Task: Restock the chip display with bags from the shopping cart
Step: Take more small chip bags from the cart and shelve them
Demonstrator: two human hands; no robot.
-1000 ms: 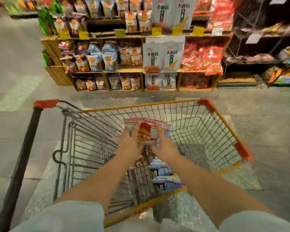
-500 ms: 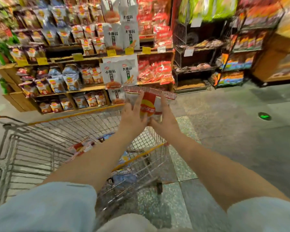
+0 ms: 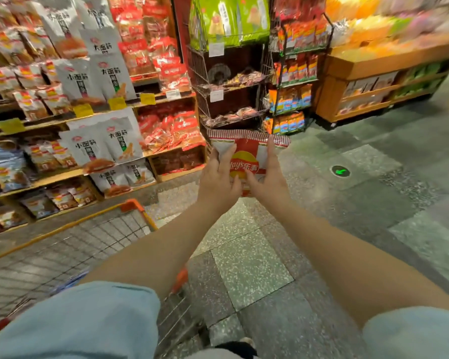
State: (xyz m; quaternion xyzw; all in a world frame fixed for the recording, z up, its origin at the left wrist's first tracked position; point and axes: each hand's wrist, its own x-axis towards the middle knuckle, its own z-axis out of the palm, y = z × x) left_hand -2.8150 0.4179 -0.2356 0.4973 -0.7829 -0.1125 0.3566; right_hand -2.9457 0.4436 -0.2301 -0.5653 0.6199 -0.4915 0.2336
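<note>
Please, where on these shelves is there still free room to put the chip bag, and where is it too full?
Both hands hold the chip bag. The wire rack shows dark gaps above its trays. The wooden shelves with chips are packed.

Chip bag (image 3: 246, 161): red-and-yellow roundel, "Lay's" in white script, followed by "乐事".
Grey-white packs (image 3: 103, 143) on the wooden shelving left of chip bag: "小面筋" and "大面筋".
Yellow shelf tags (image 3: 117, 103) above those packs: print illegible.
Floor marker (image 3: 340, 171) right of chip bag: green arrow.
</note>
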